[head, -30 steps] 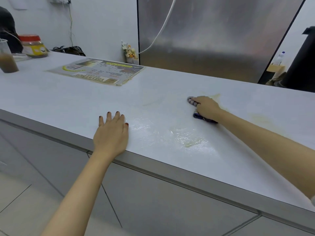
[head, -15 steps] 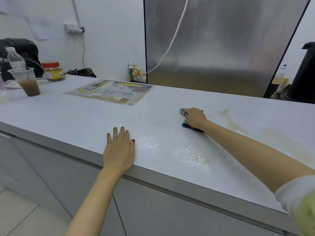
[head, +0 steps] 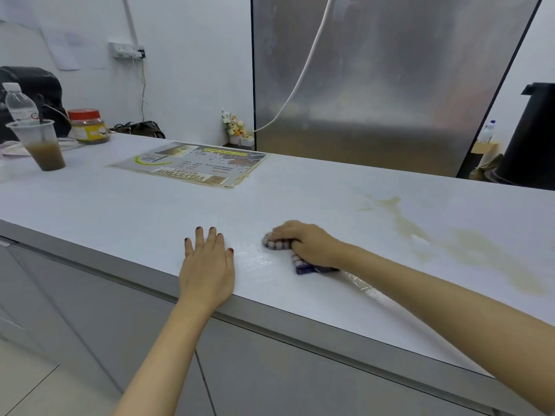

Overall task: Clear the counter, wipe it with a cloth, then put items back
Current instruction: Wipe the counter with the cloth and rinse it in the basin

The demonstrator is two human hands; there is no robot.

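Observation:
A white counter (head: 300,187) stretches across the view. My right hand (head: 309,243) grips a bunched blue-and-white checked cloth (head: 280,244) and presses it on the counter near the front edge. A wet streak trails behind the cloth toward the right. My left hand (head: 207,262) lies flat, fingers straight, on the counter just left of the cloth. A brownish spill (head: 405,223) stains the counter to the right of the cloth.
A printed menu sheet (head: 192,166) lies at the back middle. At the far left stand a plastic cup of brown drink (head: 42,145), a water bottle (head: 19,105) and a red-lidded jar (head: 87,126). A steel panel (head: 375,79) rises behind the counter.
My right hand has dragged the cloth from mid-counter toward the front edge and closer to my left hand, leaving a wet trail. The left hand has stayed put.

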